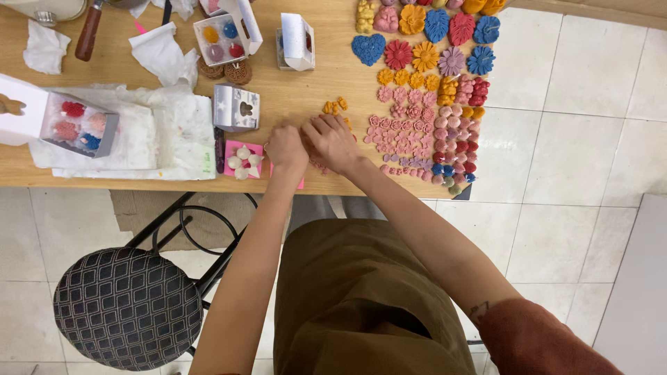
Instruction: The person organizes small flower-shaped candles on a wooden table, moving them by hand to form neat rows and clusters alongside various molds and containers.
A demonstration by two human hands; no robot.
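Left hand [286, 147] and right hand [333, 141] touching over small pink flower pieces [406, 135] on wooden worktop [306, 90]; grip unclear

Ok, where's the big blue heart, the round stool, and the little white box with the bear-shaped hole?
Blue heart [368, 48]: head view, middle of its top face.
Round stool [128, 308]: head view, centre of the patterned seat.
White box [236, 107]: head view, front face beside the bear-shaped cutout.

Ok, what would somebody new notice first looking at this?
Probably the spread of colourful flower and heart shaped moulded pieces covering the right end of the wooden table. Next, the left hand and right hand meeting at the table's near edge beside the small pink pieces. At lower left stands a round patterned stool.
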